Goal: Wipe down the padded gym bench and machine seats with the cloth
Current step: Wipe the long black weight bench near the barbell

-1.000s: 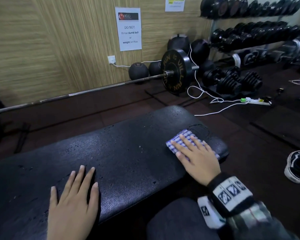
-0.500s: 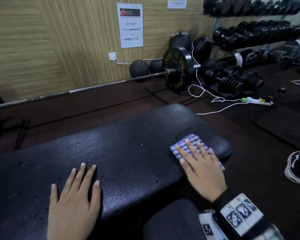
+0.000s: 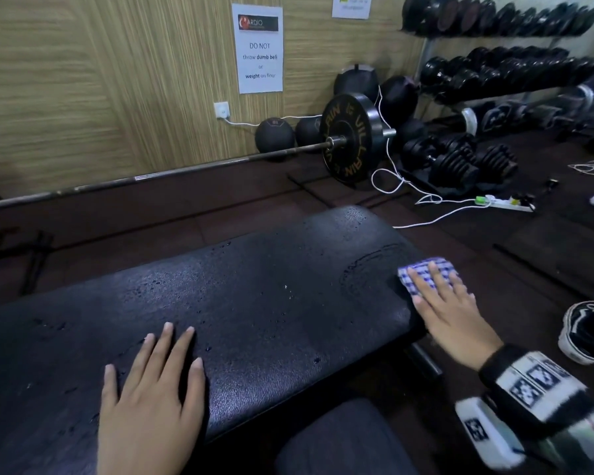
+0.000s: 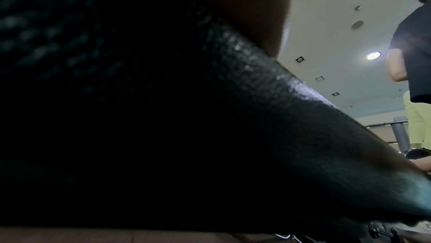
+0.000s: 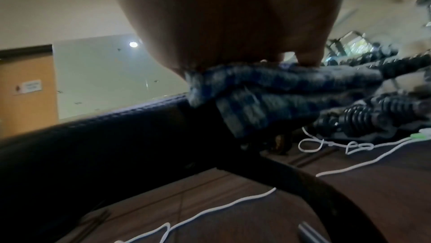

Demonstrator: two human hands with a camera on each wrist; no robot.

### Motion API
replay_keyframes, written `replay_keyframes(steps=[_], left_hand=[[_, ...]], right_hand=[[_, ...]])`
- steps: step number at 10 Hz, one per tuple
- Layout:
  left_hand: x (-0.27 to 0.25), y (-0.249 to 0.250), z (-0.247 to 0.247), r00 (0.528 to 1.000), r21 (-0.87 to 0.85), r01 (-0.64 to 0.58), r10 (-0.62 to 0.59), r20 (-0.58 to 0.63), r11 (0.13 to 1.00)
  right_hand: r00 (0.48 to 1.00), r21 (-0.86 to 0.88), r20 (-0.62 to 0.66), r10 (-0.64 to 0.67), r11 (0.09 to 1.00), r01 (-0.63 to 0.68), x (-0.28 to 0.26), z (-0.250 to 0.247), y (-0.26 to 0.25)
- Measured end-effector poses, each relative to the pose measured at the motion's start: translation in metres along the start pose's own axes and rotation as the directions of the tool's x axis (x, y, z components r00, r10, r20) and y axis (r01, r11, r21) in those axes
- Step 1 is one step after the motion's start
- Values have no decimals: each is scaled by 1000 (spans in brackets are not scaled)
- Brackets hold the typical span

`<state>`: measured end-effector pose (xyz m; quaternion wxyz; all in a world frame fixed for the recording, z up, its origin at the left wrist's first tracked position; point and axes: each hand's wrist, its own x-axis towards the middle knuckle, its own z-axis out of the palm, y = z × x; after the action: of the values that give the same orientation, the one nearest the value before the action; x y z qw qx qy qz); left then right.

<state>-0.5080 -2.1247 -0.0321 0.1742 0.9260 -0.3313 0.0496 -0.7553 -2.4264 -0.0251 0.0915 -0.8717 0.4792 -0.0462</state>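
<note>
A black padded bench (image 3: 254, 296) runs across the head view, its surface speckled with wet drops and a damp streak near its right end. My right hand (image 3: 450, 310) lies flat with straight fingers on a blue-and-white checked cloth (image 3: 422, 269), pressing it at the bench's right end edge. In the right wrist view the cloth (image 5: 268, 97) hangs partly over the pad's edge (image 5: 116, 136) beneath my palm. My left hand (image 3: 151, 399) rests flat, fingers spread, on the near left part of the pad. The left wrist view is mostly dark bench padding (image 4: 268, 84).
A loaded barbell (image 3: 347, 138) lies on the floor behind the bench, with medicine balls (image 3: 274, 135) by the wall and dumbbell racks (image 3: 511, 73) at back right. A white cable and power strip (image 3: 504, 202) cross the floor. A black shoe (image 3: 587, 330) sits at right.
My right hand has slid the cloth rightward along the pad, from just inside the right end to its very edge. The left hand has stayed in place.
</note>
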Motion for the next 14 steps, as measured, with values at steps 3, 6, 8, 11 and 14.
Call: replay_keyframes(steps=[3, 6, 8, 11, 14], left_hand=[[1, 1, 0, 1000, 3, -4, 4, -18, 1000], [1, 3, 2, 996, 2, -5, 5, -91, 1000], [0, 4, 1, 993, -12, -1, 0, -115, 1000], [2, 4, -1, 995, -12, 0, -2, -98, 1000], [1, 2, 0, 995, -28, 3, -6, -95, 1000]], right_hand=[[979, 134, 184, 83, 985, -109, 64, -36, 9], [954, -118, 296, 47, 993, -13, 115, -49, -77], [841, -447, 395, -369, 723, 527, 72, -35, -47], [938, -153, 347, -3, 986, 60, 98, -62, -60], [771, -256, 606, -194, 870, 421, 61, -51, -67]])
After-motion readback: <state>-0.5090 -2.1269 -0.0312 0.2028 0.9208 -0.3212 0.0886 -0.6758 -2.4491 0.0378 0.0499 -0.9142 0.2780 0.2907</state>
